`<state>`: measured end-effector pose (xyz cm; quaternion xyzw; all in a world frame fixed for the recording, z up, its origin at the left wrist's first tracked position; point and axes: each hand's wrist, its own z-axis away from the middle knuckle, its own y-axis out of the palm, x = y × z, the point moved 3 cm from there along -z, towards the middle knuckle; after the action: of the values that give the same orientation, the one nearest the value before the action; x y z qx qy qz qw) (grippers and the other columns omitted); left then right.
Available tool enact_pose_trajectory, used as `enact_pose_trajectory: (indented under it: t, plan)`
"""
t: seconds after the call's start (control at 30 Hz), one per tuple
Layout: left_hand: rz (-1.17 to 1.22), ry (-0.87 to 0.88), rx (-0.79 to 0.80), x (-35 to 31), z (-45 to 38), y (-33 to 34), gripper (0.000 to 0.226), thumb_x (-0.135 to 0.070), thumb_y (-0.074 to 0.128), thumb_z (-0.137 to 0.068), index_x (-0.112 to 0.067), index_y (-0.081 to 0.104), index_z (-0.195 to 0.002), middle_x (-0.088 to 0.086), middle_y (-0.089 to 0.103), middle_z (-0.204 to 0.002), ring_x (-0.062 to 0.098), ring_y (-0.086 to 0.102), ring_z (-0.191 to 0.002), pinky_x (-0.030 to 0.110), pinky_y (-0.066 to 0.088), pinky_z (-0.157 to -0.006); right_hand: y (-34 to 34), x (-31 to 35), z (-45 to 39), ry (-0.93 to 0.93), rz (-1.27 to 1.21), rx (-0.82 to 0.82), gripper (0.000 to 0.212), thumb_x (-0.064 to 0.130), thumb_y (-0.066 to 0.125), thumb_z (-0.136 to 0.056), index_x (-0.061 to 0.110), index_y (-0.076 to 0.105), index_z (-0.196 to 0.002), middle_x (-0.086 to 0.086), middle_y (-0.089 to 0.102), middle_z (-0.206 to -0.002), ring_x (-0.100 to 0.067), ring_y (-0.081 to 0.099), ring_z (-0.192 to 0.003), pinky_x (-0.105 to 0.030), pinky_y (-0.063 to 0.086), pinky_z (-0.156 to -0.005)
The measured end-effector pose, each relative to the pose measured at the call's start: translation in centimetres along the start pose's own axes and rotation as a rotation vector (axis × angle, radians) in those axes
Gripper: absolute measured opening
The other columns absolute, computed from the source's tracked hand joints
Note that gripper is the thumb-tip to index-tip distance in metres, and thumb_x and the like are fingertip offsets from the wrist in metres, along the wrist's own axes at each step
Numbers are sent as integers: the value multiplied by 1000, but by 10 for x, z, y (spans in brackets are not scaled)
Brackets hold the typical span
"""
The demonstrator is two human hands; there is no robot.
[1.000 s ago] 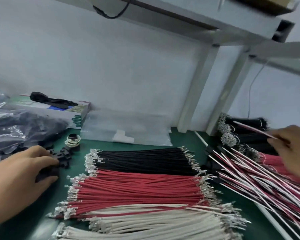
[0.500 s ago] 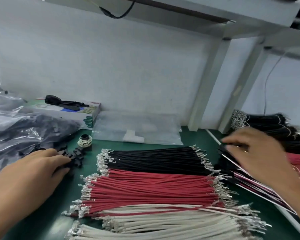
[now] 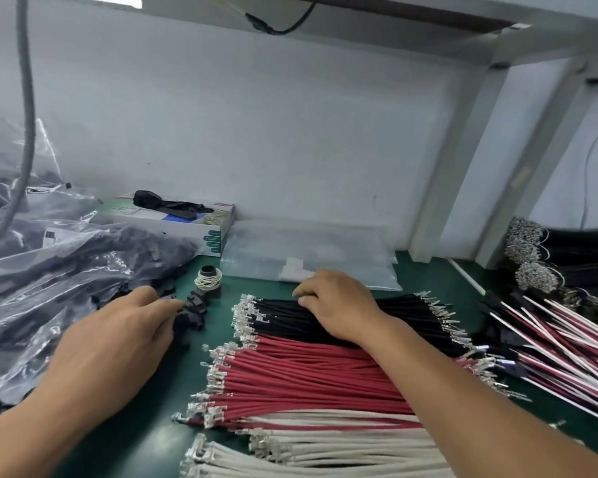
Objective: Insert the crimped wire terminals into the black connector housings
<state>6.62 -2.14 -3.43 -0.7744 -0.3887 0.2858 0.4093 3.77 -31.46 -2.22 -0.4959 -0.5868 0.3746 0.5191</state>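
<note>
On a green bench, the left hand (image 3: 118,336) rests with fingertips on loose black connector housings (image 3: 190,313) — whether it grips one is unclear — while the right hand (image 3: 339,305) curls its fingers onto the black wires (image 3: 283,315), above the red wires (image 3: 308,377).

my hands: 2 | wire piles on table: black (image 3: 387,313) 1, red (image 3: 308,381) 1, white (image 3: 342,450) 1 | glove box (image 3: 187,225) 1

The right hand (image 3: 339,307) left the striped wires (image 3: 560,343) at the right and came down onto the black wire bundle (image 3: 404,315), fingers (image 3: 306,294) curled.
</note>
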Motion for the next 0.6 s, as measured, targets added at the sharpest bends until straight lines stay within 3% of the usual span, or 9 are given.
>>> enact_pose_trajectory:
  t: [0.07, 0.17, 0.3, 0.4, 0.5, 0.6]
  plan:
    - [10, -6, -14, 1, -2, -1, 22, -26, 64, -94, -25, 79, -109, -6, 65, -92, 27, 72, -76, 37, 57, -50, -4, 0, -1, -18, -1, -37, 16, 33, 61, -98, 31, 75, -105, 11, 61, -100, -16, 59, -103, -30, 41, -79]
    - [28, 11, -78, 3, -4, -1, 31, -34, 53, -95, -24, 79, -106, -6, 69, -97, 29, 75, -80, 37, 57, -52, -10, 1, -1, -78, 49, -122, 10, 32, 64, -96, 30, 73, -93, 16, 54, -90, -12, 58, -93, -27, 36, -71]
    - [26, 38, -157, 2, -2, -5, 34, -35, 49, -90, -22, 79, -100, -5, 72, -96, 28, 74, -71, 30, 52, -45, -10, 4, 4, -89, 18, -62, 9, 34, 62, -96, 32, 71, -99, 16, 65, -99, -10, 62, -94, -26, 39, -73]
    - [58, 9, -175, 5, -1, -4, 25, -22, 59, -90, -19, 78, -107, -4, 71, -102, 29, 72, -68, 30, 52, -46, -9, 7, 8, -99, -25, -59, 13, 34, 65, -95, 33, 72, -105, 15, 66, -102, -9, 62, -95, -27, 41, -76]
    - [140, -35, -187, 5, -1, -2, 30, -4, 75, -80, -18, 79, -106, -6, 69, -103, 25, 68, -64, 31, 51, -51, -18, 12, 13, -165, 64, -149, 12, 30, 63, -97, 27, 73, -103, 11, 65, -100, -14, 62, -93, -30, 47, -74]
    - [239, -81, -190, 1, -1, -7, 30, -4, 79, -75, -23, 80, -99, -16, 66, -100, 14, 65, -66, 29, 50, -56, -36, 21, 18, -271, 210, -296, 13, 14, 60, -98, 20, 70, -104, 4, 63, -93, -20, 59, -85, -40, 53, -67]
